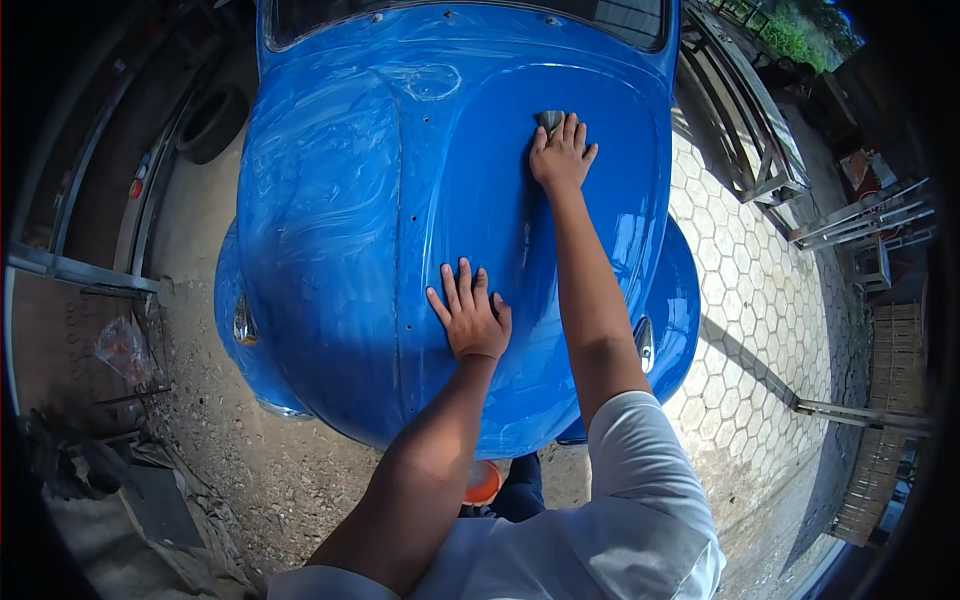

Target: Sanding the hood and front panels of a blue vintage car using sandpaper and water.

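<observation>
A blue car body point(320, 230) fills the middle of the head view, its curved front panel streaked with pale, hazy smears on the left side and glossier on the right. My left hand point(467, 315) lies open and flat on the panel, fingers spread, beside a line of small holes. Higher up on the right, my right hand point(564, 155) presses on a dark grey pad point(549, 119), fingers over it; the pad is partly hidden beneath them.
An orange bucket point(481, 489) sits below the car's front. A black tyre point(212, 125) leans at the left. Hexagonal paving point(740, 300) runs along the right, bordered by a weathered bench point(760, 120), metal rails point(860, 215) and a bamboo panel point(875, 420).
</observation>
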Motion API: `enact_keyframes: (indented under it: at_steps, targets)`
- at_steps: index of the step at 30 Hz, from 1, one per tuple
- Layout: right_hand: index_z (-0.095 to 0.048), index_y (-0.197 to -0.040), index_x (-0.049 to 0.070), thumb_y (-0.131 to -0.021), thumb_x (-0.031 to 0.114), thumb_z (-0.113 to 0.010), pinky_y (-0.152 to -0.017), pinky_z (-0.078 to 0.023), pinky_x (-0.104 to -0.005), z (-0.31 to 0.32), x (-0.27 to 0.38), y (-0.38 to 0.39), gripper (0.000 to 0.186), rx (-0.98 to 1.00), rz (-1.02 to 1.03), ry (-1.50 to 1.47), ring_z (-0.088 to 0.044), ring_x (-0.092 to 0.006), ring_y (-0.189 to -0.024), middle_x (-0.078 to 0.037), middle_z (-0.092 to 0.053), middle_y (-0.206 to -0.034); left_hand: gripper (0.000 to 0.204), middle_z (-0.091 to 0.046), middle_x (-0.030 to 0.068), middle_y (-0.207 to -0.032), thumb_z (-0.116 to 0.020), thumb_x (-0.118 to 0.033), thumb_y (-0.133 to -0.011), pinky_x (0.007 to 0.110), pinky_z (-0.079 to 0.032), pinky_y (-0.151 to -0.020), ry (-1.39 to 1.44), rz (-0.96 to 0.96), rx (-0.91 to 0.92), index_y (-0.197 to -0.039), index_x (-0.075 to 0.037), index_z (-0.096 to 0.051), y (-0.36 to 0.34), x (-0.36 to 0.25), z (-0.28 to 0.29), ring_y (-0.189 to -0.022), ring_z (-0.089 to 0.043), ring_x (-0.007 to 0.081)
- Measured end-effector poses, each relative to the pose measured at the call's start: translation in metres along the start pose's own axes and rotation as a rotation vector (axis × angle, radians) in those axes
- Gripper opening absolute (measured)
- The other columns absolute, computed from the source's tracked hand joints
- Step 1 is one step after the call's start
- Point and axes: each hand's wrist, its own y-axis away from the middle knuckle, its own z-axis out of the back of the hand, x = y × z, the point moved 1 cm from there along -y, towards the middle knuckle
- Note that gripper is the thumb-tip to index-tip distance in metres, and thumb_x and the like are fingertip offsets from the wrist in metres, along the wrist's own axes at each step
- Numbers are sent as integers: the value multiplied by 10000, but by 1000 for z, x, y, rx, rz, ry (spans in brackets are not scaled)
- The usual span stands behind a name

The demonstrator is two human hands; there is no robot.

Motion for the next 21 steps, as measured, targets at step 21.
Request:
enact_keyframes:
  at_steps: [21]
  targets:
    - [-312,-1635,125,-1102,436,-317,-1259,-68,-599,44,-18,232,617,110,112,-64,-224,-314,-1579,-113,-285,-1697,521,-355,159,-1648,-483,-289,-967,626,1,-1259,-19,27,7,-1400,-15,-578,6,14,5,-1587,-148,384]
